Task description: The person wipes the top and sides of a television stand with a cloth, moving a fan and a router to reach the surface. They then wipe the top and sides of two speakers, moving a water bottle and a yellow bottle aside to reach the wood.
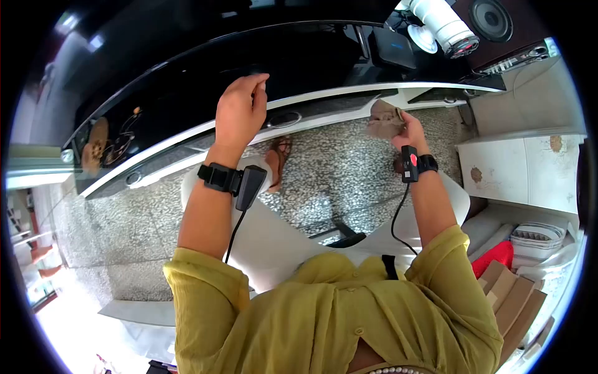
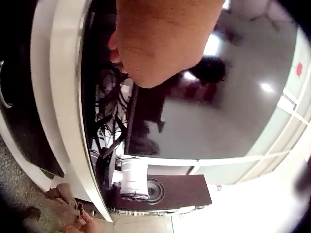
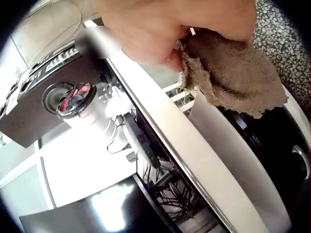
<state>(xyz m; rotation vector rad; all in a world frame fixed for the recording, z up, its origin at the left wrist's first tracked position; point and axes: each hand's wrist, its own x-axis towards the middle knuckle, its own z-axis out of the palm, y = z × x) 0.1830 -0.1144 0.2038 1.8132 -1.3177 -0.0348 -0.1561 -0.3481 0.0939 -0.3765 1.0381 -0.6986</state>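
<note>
My right hand (image 1: 410, 132) grips a crumpled, greyish-brown cloth rag (image 1: 385, 118) near the front edge of the TV stand (image 1: 293, 100). In the right wrist view, the rag (image 3: 238, 75) bunches under the fingers and thumb, its frayed edge hanging free. My left hand (image 1: 240, 112) is raised over the stand's glossy black top, its fingers loosely curled and no object showing in it. From the left wrist, the back of that hand (image 2: 163, 43) appears before the dark TV screen (image 2: 209, 121), with most fingers hidden behind it.
A white cylindrical device (image 1: 443, 26) and a speaker (image 1: 491, 20) stand at the stand's right end, near a black box (image 1: 392, 48). Tangled cables (image 2: 109, 121) lie behind the front edge. A brown object (image 1: 96, 143) sits at the left end. A white cabinet (image 1: 520, 171) stands right.
</note>
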